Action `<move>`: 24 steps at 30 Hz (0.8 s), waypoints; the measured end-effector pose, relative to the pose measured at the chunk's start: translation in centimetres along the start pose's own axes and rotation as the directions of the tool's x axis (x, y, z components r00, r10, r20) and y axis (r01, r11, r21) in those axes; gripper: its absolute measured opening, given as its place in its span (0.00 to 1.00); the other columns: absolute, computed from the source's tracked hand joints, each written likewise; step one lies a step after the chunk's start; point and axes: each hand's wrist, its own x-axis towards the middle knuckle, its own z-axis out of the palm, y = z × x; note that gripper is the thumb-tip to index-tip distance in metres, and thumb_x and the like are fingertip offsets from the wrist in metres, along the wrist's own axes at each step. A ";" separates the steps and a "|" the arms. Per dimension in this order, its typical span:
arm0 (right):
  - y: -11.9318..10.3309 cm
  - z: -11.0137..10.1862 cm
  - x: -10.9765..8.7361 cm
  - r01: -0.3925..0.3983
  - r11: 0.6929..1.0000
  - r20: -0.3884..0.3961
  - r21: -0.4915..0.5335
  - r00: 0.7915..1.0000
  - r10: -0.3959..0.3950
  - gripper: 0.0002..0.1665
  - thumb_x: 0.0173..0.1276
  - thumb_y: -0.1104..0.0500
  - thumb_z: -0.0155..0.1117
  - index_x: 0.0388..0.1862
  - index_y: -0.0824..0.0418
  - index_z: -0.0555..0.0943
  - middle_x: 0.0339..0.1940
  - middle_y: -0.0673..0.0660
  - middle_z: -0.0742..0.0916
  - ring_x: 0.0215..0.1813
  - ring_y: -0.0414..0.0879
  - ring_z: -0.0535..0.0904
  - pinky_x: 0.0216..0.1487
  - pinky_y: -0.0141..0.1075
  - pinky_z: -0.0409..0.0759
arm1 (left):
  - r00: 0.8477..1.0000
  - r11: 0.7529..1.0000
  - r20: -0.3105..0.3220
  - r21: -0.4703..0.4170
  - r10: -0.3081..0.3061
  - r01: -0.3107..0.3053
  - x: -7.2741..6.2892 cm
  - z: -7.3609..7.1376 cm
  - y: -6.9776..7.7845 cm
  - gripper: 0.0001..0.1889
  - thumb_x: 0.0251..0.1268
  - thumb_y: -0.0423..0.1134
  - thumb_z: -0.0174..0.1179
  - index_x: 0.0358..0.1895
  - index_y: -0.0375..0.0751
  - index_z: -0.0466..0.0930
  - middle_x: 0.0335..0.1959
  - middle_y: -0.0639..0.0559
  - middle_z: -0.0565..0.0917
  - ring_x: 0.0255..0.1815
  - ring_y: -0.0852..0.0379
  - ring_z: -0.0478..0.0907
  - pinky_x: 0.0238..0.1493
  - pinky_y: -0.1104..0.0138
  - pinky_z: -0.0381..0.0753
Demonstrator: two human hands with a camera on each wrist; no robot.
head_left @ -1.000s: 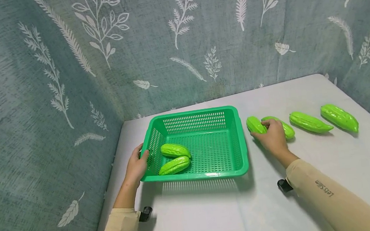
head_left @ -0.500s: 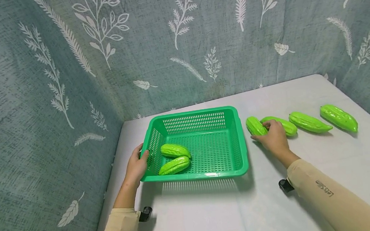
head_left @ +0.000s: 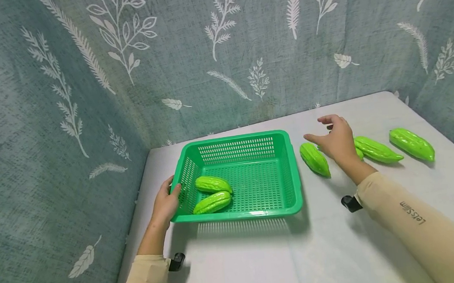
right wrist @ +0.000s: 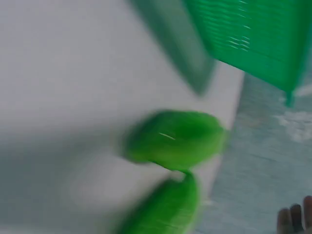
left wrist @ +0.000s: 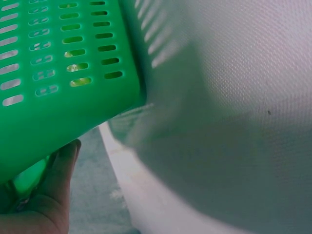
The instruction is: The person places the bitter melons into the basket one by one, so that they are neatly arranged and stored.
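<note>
In the head view, my left hand (head_left: 164, 206) grips the left rim of a green plastic basket (head_left: 234, 216), its thumb over the edge; the left wrist view shows that hand (left wrist: 53, 195) against the basket's slotted wall (left wrist: 48, 117). Two bright green bitter melons (head_left: 212, 203) lie inside at the left. My right hand (head_left: 339, 142) is raised with fingers spread, holding nothing. Just below it lies one bitter melon (head_left: 315, 159), right of the basket. Another bitter melon (head_left: 359, 153) is mostly hidden behind the hand. The right wrist view, blurred, shows two bitter melons (right wrist: 175, 139) on the table.
Farther right, two more bitter melons (head_left: 377, 149) (head_left: 412, 144) lie slanted on the white table (head_left: 255, 262). Grey-green leaf-patterned cloth (head_left: 186, 63) hangs behind and to the left of the table. A small black wrist camera (head_left: 351, 203) sits under the right forearm.
My right hand has let go of the nearest bitter melon, lifting up and away toward the back with fingers spreading. The left hand stays on the basket.
</note>
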 end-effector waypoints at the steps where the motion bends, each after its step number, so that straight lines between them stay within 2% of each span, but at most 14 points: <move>1: -0.7 -0.5 0.3 -0.016 1.000 0.009 0.027 1.000 0.015 0.41 0.63 0.51 0.77 0.67 0.70 0.72 0.65 0.68 0.76 0.65 0.65 0.70 0.62 0.55 0.70 | 1.000 1.000 -0.001 0.002 0.002 -0.002 0.0 0.0 0.0 0.32 0.84 0.50 0.44 0.82 0.46 0.49 0.76 0.34 0.61 0.70 0.34 0.64 0.63 0.39 0.66; 7: -3.6 -1.9 1.5 -0.043 0.996 0.047 0.079 0.998 0.039 0.47 0.63 0.46 0.76 0.75 0.64 0.67 0.71 0.65 0.72 0.71 0.62 0.66 0.65 0.55 0.70 | 1.000 1.000 0.002 -0.001 0.006 -0.006 0.0 -0.1 0.0 0.32 0.84 0.50 0.44 0.82 0.45 0.48 0.76 0.34 0.61 0.70 0.35 0.64 0.64 0.40 0.66; 9: -4.1 -1.7 1.7 -0.033 0.997 0.075 0.065 0.997 0.028 0.48 0.63 0.46 0.76 0.75 0.63 0.67 0.71 0.64 0.72 0.71 0.62 0.66 0.65 0.55 0.70 | 1.000 1.000 0.003 -0.006 0.007 -0.007 0.0 -0.1 0.0 0.32 0.84 0.50 0.45 0.82 0.45 0.49 0.76 0.34 0.61 0.70 0.35 0.64 0.64 0.40 0.66; 13: -5.2 -0.2 1.9 0.008 1.000 0.185 0.027 0.983 -0.012 0.49 0.63 0.44 0.75 0.76 0.62 0.66 0.73 0.64 0.72 0.72 0.61 0.65 0.65 0.57 0.69 | 1.000 1.000 0.000 -0.016 0.005 -0.005 0.0 -0.3 -0.1 0.32 0.83 0.50 0.45 0.82 0.46 0.50 0.75 0.34 0.62 0.70 0.35 0.64 0.63 0.40 0.66; 16: -6.5 1.4 2.1 0.052 0.999 0.302 -0.007 0.952 -0.048 0.50 0.63 0.44 0.76 0.77 0.61 0.66 0.73 0.65 0.71 0.73 0.61 0.64 0.65 0.58 0.69 | 1.000 1.000 -0.004 -0.019 0.007 -0.007 0.1 -0.3 -0.1 0.31 0.83 0.49 0.45 0.82 0.45 0.50 0.75 0.34 0.62 0.69 0.35 0.65 0.63 0.40 0.66; 20: -8.4 3.7 2.2 0.095 0.994 0.441 -0.045 0.895 -0.065 0.51 0.60 0.45 0.78 0.77 0.60 0.66 0.74 0.64 0.70 0.73 0.61 0.64 0.64 0.58 0.70 | 1.000 1.000 -0.002 -0.023 0.012 -0.013 0.1 -0.3 -0.1 0.31 0.83 0.48 0.45 0.81 0.44 0.51 0.74 0.34 0.63 0.70 0.35 0.64 0.65 0.40 0.65; 24: -10.1 6.0 2.0 0.123 0.991 0.514 -0.043 0.853 -0.084 0.51 0.59 0.46 0.79 0.77 0.59 0.67 0.74 0.62 0.71 0.73 0.59 0.64 0.65 0.56 0.70 | 1.000 0.999 0.001 -0.031 0.010 -0.010 0.3 -0.3 -0.1 0.31 0.83 0.48 0.45 0.82 0.44 0.51 0.75 0.35 0.62 0.71 0.35 0.63 0.65 0.39 0.64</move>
